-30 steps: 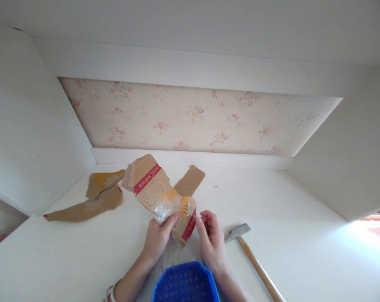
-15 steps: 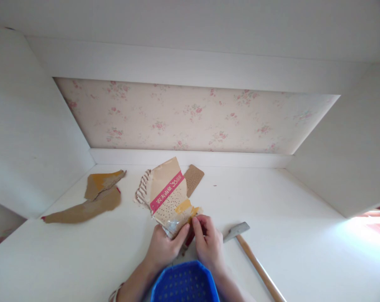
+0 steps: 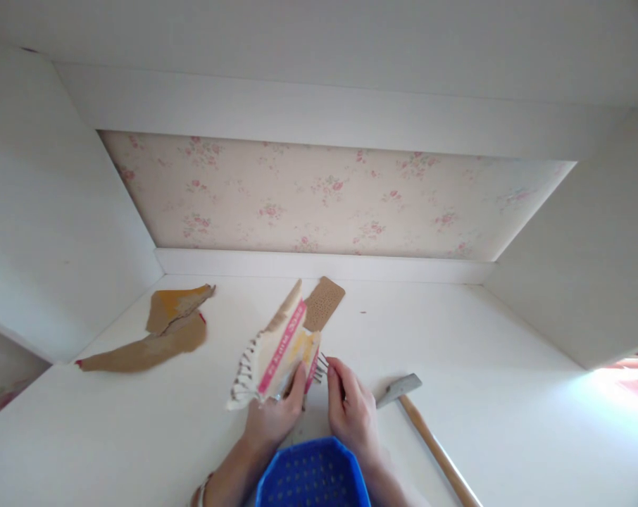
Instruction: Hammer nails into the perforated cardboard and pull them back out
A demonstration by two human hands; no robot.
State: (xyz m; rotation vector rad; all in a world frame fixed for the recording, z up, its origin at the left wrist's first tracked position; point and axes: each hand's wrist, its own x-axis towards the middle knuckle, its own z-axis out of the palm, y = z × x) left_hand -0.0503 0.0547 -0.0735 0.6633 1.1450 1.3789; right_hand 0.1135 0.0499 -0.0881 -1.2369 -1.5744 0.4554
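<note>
My left hand [image 3: 277, 419] grips a torn piece of printed cardboard [image 3: 283, 348], beige with a pink band and yellow tape, its thumb pressed on the near side. The piece is tilted and folded. A row of thin dark nails [image 3: 245, 366] runs along its left edge. A few more metal nails [image 3: 320, 365] jut from its right edge. Close beside these, my right hand [image 3: 352, 408] is closed in a pinch, with a thin nail at its fingertips. Below both hands stands a blue plastic basket [image 3: 266, 473] with a perforated bottom.
A hammer [image 3: 429, 443] with a wooden handle lies to the right. A small perforated cardboard piece [image 3: 325, 301] is behind the held one. Torn brown cardboard scraps [image 3: 155, 348] lie to the left on the white surface [image 3: 509, 422]. White panels [image 3: 556, 232] enclose the sides.
The held cardboard has been turned and tilted, so its printed face is seen more edge-on and nails show at its right side. My right fingers have come away from the yellow tape.
</note>
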